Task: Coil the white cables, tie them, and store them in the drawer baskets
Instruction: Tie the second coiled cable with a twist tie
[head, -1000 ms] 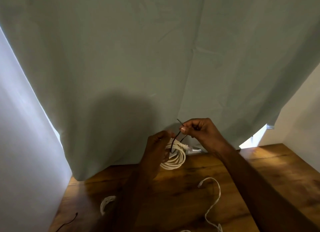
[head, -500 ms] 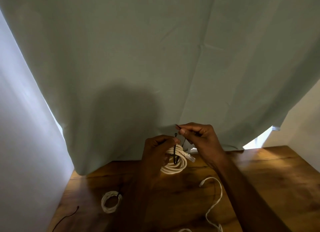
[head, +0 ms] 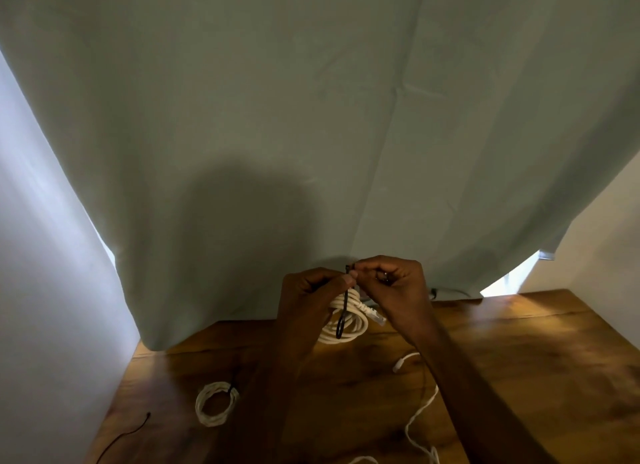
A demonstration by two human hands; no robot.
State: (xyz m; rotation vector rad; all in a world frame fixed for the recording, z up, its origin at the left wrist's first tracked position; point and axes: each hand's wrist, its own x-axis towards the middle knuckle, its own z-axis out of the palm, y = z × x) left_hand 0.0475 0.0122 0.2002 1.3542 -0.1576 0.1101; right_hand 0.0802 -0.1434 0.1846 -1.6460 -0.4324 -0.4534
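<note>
A coiled white cable point(head: 349, 321) hangs above the wooden table, with a black tie point(head: 342, 319) looped round its strands. My left hand point(head: 308, 297) pinches the tie's top end and holds the coil up. My right hand point(head: 398, 287) pinches the same end from the right, fingertips meeting the left ones. A white plug point(head: 375, 316) sticks out of the coil below my right hand. A second coil point(head: 216, 403), tied with a black tie, lies on the table at the left. An uncoiled white cable point(head: 420, 411) trails on the right.
The wooden table point(head: 536, 359) runs to a grey-green curtain point(head: 311, 117) at the back. A spare black tie point(head: 126, 436) lies near the table's left edge. White walls stand left and right. No drawer or basket is in view.
My right hand has moved left and closed up to the left hand. The tie's loop round the coil has become narrower. The view has tilted down a little.
</note>
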